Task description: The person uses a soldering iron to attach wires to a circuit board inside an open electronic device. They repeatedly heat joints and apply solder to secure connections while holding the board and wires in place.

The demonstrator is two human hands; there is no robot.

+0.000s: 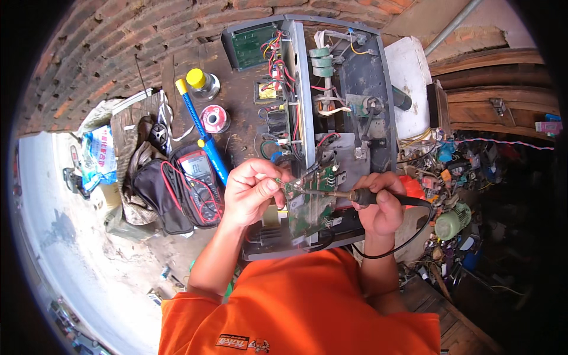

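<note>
My right hand [380, 204] grips a soldering iron [364, 197] by its dark handle, and a black cord trails from it. The iron's long metal shaft points left across a green circuit board [310, 207], its tip near my left fingers. My left hand [254, 186] is closed at the board's left edge, thumb and fingers pinched together; a small greenish bit shows at the fingertips, too small to name. Whether those fingers also hold the board is hidden. The board lies tilted over the lower part of an opened metal machine case [303, 89] full of wires and coils.
Left of the case, the wooden table carries a solder spool [214, 119], a yellow-capped jar [203, 84], a blue desoldering pump [214, 158] and a multimeter [198, 177] in a black pouch. Loose parts and a green motor [452, 222] lie at the right. A brick wall [112, 53] stands behind.
</note>
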